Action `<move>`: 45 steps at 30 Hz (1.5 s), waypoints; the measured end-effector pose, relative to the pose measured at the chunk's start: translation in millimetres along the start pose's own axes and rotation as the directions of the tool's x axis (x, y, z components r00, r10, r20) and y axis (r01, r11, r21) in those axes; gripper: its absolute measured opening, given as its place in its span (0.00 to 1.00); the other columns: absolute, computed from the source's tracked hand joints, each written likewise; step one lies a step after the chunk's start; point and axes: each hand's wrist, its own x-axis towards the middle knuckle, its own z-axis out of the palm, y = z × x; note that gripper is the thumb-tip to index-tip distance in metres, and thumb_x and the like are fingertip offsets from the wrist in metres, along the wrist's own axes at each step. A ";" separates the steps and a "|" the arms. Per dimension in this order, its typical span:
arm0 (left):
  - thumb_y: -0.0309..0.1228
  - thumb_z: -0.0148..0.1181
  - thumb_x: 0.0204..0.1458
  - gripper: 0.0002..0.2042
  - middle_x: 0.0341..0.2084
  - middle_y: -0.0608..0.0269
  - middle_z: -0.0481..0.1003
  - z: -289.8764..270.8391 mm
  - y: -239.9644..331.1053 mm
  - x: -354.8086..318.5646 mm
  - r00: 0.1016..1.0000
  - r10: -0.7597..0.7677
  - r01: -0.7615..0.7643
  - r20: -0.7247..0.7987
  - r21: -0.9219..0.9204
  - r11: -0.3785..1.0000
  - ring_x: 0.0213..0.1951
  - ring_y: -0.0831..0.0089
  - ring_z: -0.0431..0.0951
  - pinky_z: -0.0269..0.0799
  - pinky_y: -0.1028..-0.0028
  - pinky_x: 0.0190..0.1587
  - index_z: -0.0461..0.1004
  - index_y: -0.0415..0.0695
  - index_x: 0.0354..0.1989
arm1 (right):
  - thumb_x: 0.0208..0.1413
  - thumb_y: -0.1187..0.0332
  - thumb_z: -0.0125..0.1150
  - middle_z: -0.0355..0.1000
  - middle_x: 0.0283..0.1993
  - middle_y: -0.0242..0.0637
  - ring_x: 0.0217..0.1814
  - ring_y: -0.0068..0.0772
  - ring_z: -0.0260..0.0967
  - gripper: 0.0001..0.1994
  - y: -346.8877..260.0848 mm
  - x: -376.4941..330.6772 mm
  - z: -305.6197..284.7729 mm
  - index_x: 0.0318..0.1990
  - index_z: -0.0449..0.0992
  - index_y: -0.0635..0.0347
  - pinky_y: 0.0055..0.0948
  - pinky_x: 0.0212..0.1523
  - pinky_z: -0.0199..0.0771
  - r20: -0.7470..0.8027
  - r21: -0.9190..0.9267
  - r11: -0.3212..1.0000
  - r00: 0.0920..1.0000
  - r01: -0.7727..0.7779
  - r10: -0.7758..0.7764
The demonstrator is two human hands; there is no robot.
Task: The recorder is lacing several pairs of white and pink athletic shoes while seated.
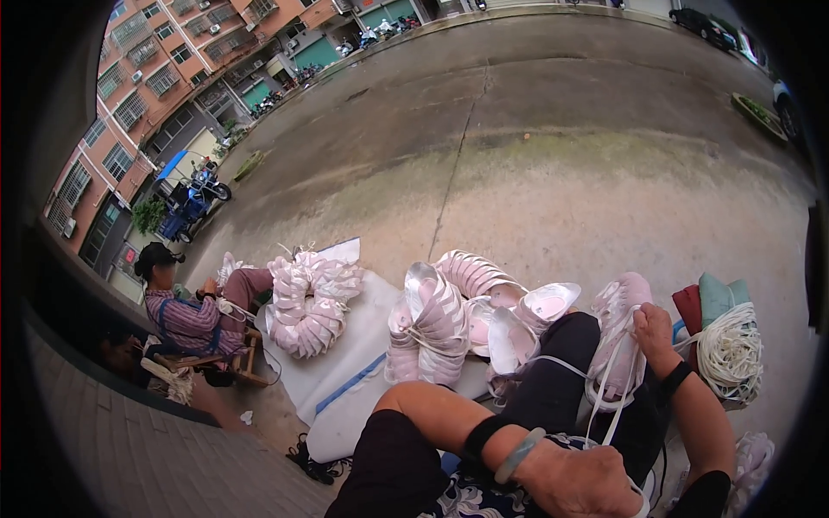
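Head view shows a bundle, pale pink with white laces, against the dark trousers, right hand curled at its right edge, left hand curled nearer, both holds unclear.

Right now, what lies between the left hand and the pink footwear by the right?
Head view: white cords hang from the footwear toward the left hand, over dark trousers.

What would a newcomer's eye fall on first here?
Probably the wreath-like ring of pale-pink shoes on the white sheet, left of centre. Next, right of centre, the right hand against a pink shoe bundle; at far right, a tangled white lace hank.
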 end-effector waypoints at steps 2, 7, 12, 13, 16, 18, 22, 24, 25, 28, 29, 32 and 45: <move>0.32 0.49 0.54 0.11 0.18 0.51 0.66 0.2 1.1 2.0 0.999 0.040 -0.040 0.006 -0.035 0.999 0.25 0.52 0.71 0.64 0.61 0.26 0.63 0.39 0.24 | 0.48 0.65 0.48 0.69 0.24 0.51 0.29 0.54 0.68 0.10 -2.0 -6.8 -4.2 0.25 0.72 0.62 0.46 0.32 0.67 -0.021 -0.058 0.998 1.000 0.006 -0.007; 0.33 0.49 0.54 0.11 0.17 0.52 0.66 13.9 0.9 4.6 0.999 0.039 -0.040 0.023 0.036 0.999 0.24 0.52 0.70 0.65 0.62 0.26 0.64 0.40 0.23 | 0.42 0.71 0.56 0.67 0.25 0.41 0.28 0.48 0.68 0.03 -6.5 -17.6 -13.7 0.27 0.70 0.57 0.45 0.31 0.66 -0.063 -0.250 0.942 0.967 0.223 -0.246; 0.33 0.49 0.54 0.11 0.17 0.53 0.67 24.7 -0.8 5.7 0.998 0.060 -0.060 0.003 0.042 0.997 0.23 0.53 0.71 0.65 0.63 0.25 0.65 0.40 0.24 | 0.42 0.71 0.55 0.66 0.23 0.37 0.27 0.40 0.68 0.03 -15.8 -16.1 -19.9 0.26 0.69 0.55 0.39 0.31 0.63 0.005 -0.395 0.832 0.907 0.389 -0.422; 0.31 0.52 0.50 0.09 0.14 0.53 0.65 25.7 -5.0 3.1 0.997 0.071 -0.071 0.001 0.096 0.993 0.21 0.52 0.70 0.63 0.62 0.23 0.64 0.39 0.24 | 0.42 0.72 0.54 0.66 0.23 0.35 0.26 0.37 0.68 0.03 -10.9 -14.2 -13.8 0.26 0.68 0.53 0.38 0.32 0.62 0.012 -0.414 0.808 0.890 0.419 -0.456; 0.26 0.55 0.39 0.06 0.11 0.56 0.66 31.4 -4.4 -2.2 0.998 0.069 -0.067 -0.013 0.113 0.991 0.18 0.54 0.71 0.64 0.62 0.20 0.64 0.40 0.22 | 0.46 0.71 0.50 0.63 0.26 0.29 0.34 0.29 0.64 0.03 -9.0 -5.8 1.7 0.26 0.67 0.49 0.41 0.50 0.60 0.100 -0.584 0.549 0.724 0.599 -0.683; 0.28 0.52 0.44 0.06 0.16 0.60 0.66 22.3 -3.8 -7.6 0.995 0.087 -0.093 0.046 0.145 0.985 0.18 0.62 0.70 0.63 0.67 0.19 0.64 0.39 0.28 | 0.45 0.72 0.50 0.64 0.25 0.30 0.29 0.31 0.66 0.03 -19.3 5.7 -1.4 0.29 0.67 0.52 0.38 0.49 0.62 0.110 -0.611 0.429 0.608 0.665 -0.786; 0.28 0.52 0.44 0.07 0.15 0.62 0.64 16.0 -6.3 -6.0 0.997 0.067 -0.070 0.050 0.070 0.995 0.18 0.66 0.69 0.62 0.70 0.19 0.66 0.37 0.28 | 0.47 0.69 0.51 0.66 0.22 0.38 0.25 0.38 0.68 0.02 -21.3 27.8 -12.6 0.26 0.67 0.54 0.39 0.43 0.65 0.342 -0.449 0.596 0.745 0.665 -0.573; 0.28 0.52 0.44 0.07 0.15 0.62 0.63 15.3 -8.0 -3.9 0.996 0.068 -0.071 0.049 0.058 0.996 0.18 0.67 0.68 0.62 0.71 0.19 0.67 0.36 0.28 | 0.48 0.67 0.50 0.69 0.24 0.42 0.28 0.42 0.69 0.04 -27.3 23.8 -15.8 0.26 0.70 0.55 0.40 0.40 0.67 0.211 -0.381 0.797 0.883 0.469 -0.419; 0.28 0.52 0.45 0.07 0.15 0.63 0.62 15.6 -8.4 -2.6 0.995 0.093 -0.096 0.034 0.069 0.993 0.17 0.68 0.67 0.61 0.72 0.18 0.68 0.36 0.29 | 0.49 0.66 0.49 0.71 0.25 0.46 0.30 0.46 0.71 0.07 -27.4 20.8 -16.4 0.27 0.72 0.56 0.40 0.37 0.68 0.082 -0.266 0.930 0.967 0.256 -0.243; 0.28 0.53 0.45 0.08 0.15 0.65 0.61 17.5 -8.6 -0.8 0.988 0.152 -0.153 0.023 0.086 0.984 0.16 0.71 0.65 0.59 0.74 0.18 0.69 0.36 0.29 | 0.48 0.63 0.49 0.72 0.26 0.46 0.32 0.50 0.70 0.10 -21.6 11.8 -17.3 0.24 0.73 0.57 0.42 0.32 0.69 -0.002 -0.025 1.000 1.000 0.016 -0.016; 0.28 0.53 0.45 0.08 0.15 0.66 0.60 17.6 -8.2 -0.6 0.982 0.185 -0.187 0.029 0.102 0.977 0.16 0.72 0.64 0.58 0.74 0.18 0.69 0.35 0.29 | 0.48 0.63 0.49 0.72 0.26 0.46 0.32 0.50 0.70 0.10 -18.7 11.2 -19.2 0.24 0.73 0.57 0.42 0.32 0.69 -0.001 -0.028 1.000 1.000 0.007 -0.007; 0.31 0.52 0.40 0.10 0.15 0.61 0.65 19.6 -3.6 -2.3 0.987 0.156 -0.162 0.049 0.155 0.975 0.18 0.64 0.70 0.63 0.69 0.19 0.65 0.37 0.26 | 0.45 0.63 0.51 0.72 0.25 0.46 0.32 0.49 0.70 0.10 -10.8 6.9 -30.8 0.21 0.73 0.58 0.43 0.32 0.69 0.022 -0.033 0.999 0.999 0.035 -0.034; 0.28 0.52 0.45 0.06 0.16 0.65 0.60 27.8 -8.8 2.3 0.989 0.116 -0.130 0.089 0.164 0.978 0.17 0.73 0.64 0.58 0.74 0.19 0.68 0.36 0.26 | 0.42 0.68 0.56 0.74 0.28 0.45 0.33 0.47 0.73 0.06 -15.7 -25.5 -27.0 0.27 0.76 0.58 0.41 0.32 0.71 0.408 -0.442 0.804 0.887 0.398 -0.215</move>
